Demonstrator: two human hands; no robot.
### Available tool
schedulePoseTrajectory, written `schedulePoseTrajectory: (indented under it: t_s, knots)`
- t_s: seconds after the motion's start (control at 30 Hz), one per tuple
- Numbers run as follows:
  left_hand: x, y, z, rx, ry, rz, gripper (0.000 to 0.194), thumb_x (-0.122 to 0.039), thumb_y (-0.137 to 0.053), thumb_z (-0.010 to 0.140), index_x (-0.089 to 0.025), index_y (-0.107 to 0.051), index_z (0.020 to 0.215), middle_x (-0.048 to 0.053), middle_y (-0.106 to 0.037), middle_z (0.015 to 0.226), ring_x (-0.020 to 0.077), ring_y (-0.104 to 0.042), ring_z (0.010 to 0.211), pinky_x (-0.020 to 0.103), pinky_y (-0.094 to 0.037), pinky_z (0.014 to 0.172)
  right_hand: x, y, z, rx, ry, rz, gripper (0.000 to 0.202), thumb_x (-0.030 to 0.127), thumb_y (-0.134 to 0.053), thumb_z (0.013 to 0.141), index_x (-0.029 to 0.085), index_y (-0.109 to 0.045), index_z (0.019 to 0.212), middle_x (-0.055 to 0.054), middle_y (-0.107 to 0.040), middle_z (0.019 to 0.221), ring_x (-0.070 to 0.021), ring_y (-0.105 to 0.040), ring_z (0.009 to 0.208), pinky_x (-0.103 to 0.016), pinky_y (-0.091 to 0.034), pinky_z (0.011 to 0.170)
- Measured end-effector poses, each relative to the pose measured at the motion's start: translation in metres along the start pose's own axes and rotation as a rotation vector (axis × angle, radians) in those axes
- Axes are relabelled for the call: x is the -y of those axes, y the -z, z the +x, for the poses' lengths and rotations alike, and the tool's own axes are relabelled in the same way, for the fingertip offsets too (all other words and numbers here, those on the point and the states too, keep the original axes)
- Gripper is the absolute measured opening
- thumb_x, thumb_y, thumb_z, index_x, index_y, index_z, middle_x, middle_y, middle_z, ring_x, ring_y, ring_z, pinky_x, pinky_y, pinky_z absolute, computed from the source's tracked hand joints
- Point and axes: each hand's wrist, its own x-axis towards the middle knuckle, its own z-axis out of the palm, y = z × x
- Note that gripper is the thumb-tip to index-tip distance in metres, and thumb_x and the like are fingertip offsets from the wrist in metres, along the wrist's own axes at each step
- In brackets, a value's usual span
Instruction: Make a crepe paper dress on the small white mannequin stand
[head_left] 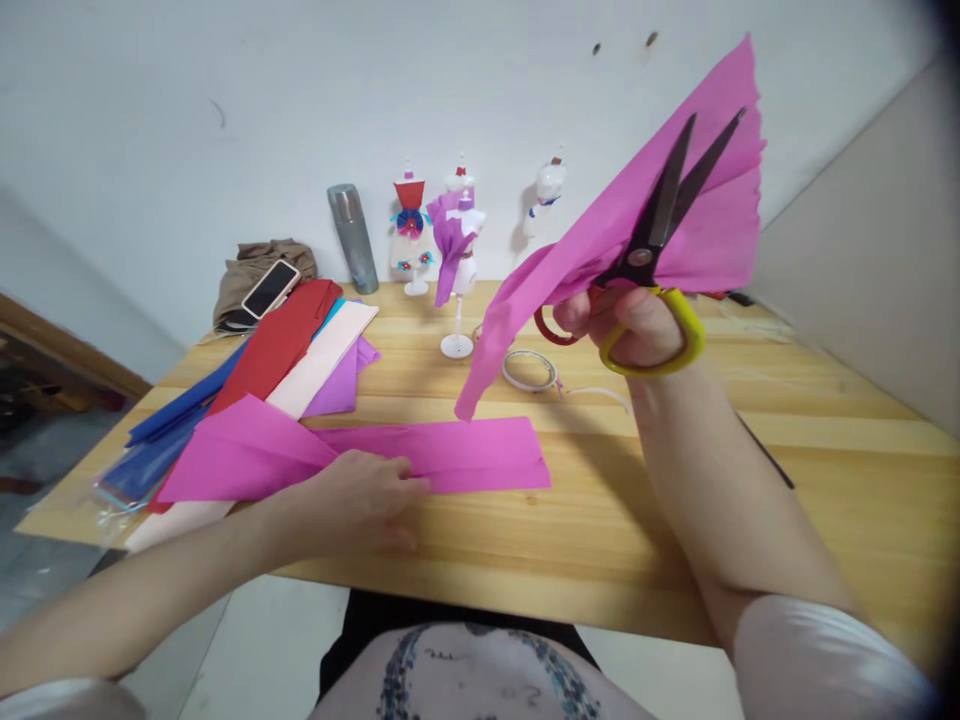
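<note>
Two pink sheets: the raised piece [600,230] hangs above the desk [570,580], right of centre; the lower sheet [480,455] lies near, left of centre.
Right hand [641,325]: closed around the scissors [641,257] and, apparently, the raised piece.
Left hand [367,500]: open, blurred, over the lower sheet; firm contact cannot be told.
Sheet handling: probably positioning pieces between cuts.
Scissor blades: parted; the next move seems to call for keeping them clear of the raised piece while steadying the lower sheet.
Left stack: red sheet [277,345], phone [271,290] beyond.
Far side: flask [352,240], small dress forms [465,260].
</note>
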Motion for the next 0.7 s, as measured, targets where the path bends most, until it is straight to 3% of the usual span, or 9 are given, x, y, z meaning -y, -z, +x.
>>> schedulePoseTrajectory:
  t_s: [0.07,0.17,0.27,0.37,0.53,0.7]
  knots:
    - [0.004,0.005,0.003,-0.043,0.023,-0.047,0.02,-0.029,-0.058,0.096,-0.023,-0.067,0.113,0.009,-0.071,0.118,0.0274,-0.07,0.099,0.036,-0.052,0.076,0.0,-0.002,0.001,0.039,-0.023,-0.005,0.055,0.078,-0.072,0.067,0.026,-0.055,0.062,0.0,-0.043,0.052,-0.0169,-0.038,0.048,-0.036,-0.034,0.047]
    - [0.017,0.006,0.019,-0.16,0.186,0.034,0.025,-0.02,-0.05,0.099,-0.014,-0.063,0.12,0.015,-0.067,0.124,0.0314,-0.064,0.113,0.041,-0.051,0.089,-0.001,-0.005,0.001,0.087,-0.037,-0.003,0.056,0.079,-0.07,0.069,0.026,-0.053,0.059,0.0,-0.041,0.051,-0.0168,-0.036,0.047,-0.036,-0.035,0.047]
    - [0.029,-0.001,0.034,-0.079,0.246,0.071,0.033,-0.017,-0.063,0.089,-0.009,-0.06,0.121,0.019,-0.066,0.122,0.0335,-0.063,0.112,0.043,-0.051,0.093,-0.003,-0.008,0.001,0.108,-0.008,0.021,0.053,0.074,-0.069,0.073,0.026,-0.053,0.059,-0.001,-0.041,0.05,-0.0169,-0.035,0.047,-0.036,-0.034,0.047]
    - [0.034,-0.007,0.04,-0.079,0.243,0.024,0.027,-0.014,-0.063,0.085,-0.012,-0.062,0.111,0.016,-0.068,0.116,0.0303,-0.065,0.107,0.041,-0.052,0.093,-0.007,-0.007,-0.001,0.112,0.031,0.024,0.049,0.07,-0.069,0.077,0.026,-0.057,0.061,-0.001,-0.043,0.052,-0.0166,-0.037,0.047,-0.036,-0.031,0.048]
    - [0.035,-0.005,0.033,-0.13,0.253,0.003,0.021,-0.015,-0.058,0.082,-0.015,-0.065,0.102,0.015,-0.071,0.108,0.0303,-0.069,0.101,0.04,-0.054,0.085,-0.015,-0.003,-0.005,0.011,0.004,0.033,0.047,0.069,-0.074,0.072,0.025,-0.061,0.063,-0.002,-0.049,0.053,-0.0172,-0.042,0.048,-0.035,-0.029,0.046]
    - [0.033,0.017,0.002,-0.135,0.379,0.077,0.029,-0.008,-0.047,0.086,-0.021,-0.065,0.104,0.009,-0.073,0.083,0.0297,-0.073,0.082,0.037,-0.051,0.072,-0.018,0.003,-0.004,-0.013,0.05,0.12,0.047,0.068,-0.072,0.073,0.023,-0.063,0.064,0.0,-0.049,0.052,-0.0151,-0.044,0.045,-0.033,-0.033,0.045]
